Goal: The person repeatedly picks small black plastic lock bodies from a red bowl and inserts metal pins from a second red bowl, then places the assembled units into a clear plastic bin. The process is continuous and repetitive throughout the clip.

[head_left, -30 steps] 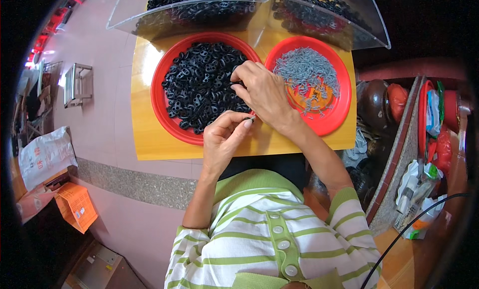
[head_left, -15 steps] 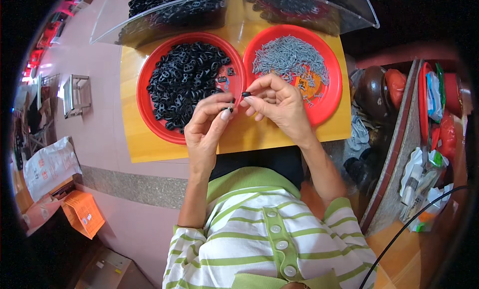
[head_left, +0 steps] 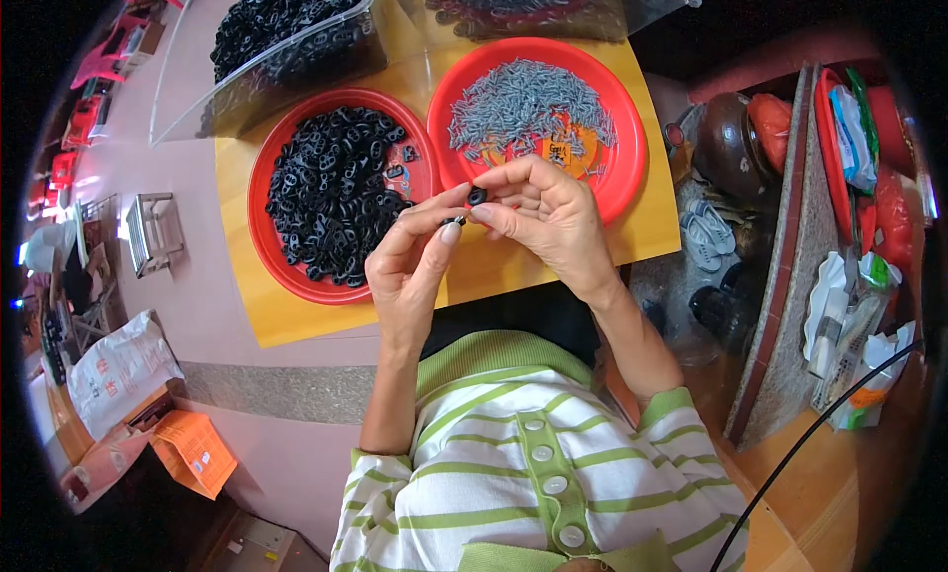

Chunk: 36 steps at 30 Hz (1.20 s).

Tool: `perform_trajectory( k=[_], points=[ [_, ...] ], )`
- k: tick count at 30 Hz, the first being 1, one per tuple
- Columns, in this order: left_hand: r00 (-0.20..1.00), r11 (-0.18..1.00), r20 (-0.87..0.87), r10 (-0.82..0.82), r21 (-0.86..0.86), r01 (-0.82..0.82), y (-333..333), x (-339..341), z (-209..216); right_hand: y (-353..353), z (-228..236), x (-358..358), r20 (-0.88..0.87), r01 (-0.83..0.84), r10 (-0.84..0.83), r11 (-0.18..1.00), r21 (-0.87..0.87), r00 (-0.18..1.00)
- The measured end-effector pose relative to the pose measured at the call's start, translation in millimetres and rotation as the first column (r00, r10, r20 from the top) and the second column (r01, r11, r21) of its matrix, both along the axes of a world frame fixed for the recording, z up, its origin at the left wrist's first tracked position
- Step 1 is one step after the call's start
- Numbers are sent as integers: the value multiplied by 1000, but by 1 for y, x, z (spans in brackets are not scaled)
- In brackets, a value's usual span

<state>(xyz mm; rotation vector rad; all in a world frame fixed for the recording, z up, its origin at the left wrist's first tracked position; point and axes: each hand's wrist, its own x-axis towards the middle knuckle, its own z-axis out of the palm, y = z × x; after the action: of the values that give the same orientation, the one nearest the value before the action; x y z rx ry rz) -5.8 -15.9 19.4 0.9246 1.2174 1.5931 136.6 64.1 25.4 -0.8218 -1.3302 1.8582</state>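
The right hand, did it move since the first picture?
Yes. The right hand went right, from above the left red plate to past its rim.

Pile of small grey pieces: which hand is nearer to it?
Right: the right hand is just below the pile in the picture, overlapping the near edge of its red plate; the left hand is farther off, lower and to the left.

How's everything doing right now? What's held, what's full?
Left hand: pinching a small dark piece
Right hand: pinching a small black piece
Left red plate: heaped with black pieces, partly bare
Right red plate: holding gray pieces, partly bare
Left clear bin: holding black pieces
Right clear bin: holding black pieces
Slippers: side by side
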Motion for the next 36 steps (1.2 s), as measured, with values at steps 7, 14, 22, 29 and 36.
perform_trajectory(
  k=[7,14,22,29,36],
  points=[
    [998,999,47,-39,-27,41,-1,0,-2,-3,-4,4,-94,-5,-3,996,-91,996],
    [1000,995,12,13,-95,-12,-4,-4,-7,-2,-2,5,-74,20,-34,983,-184,997],
    [998,968,38,-51,-246,58,-8,-6,-2,-5,-4,3,-57,-11,-3,971,-240,998],
    [999,965,9,-53,-256,54,-8,-8,-3,-8,-6,2,-23,-51,48,986,-159,999],
    [970,976,-244,-22,-213,-31,-11,-9,-10,-13,-6,-1,24,-44,43,999,5,999]
  ],
)
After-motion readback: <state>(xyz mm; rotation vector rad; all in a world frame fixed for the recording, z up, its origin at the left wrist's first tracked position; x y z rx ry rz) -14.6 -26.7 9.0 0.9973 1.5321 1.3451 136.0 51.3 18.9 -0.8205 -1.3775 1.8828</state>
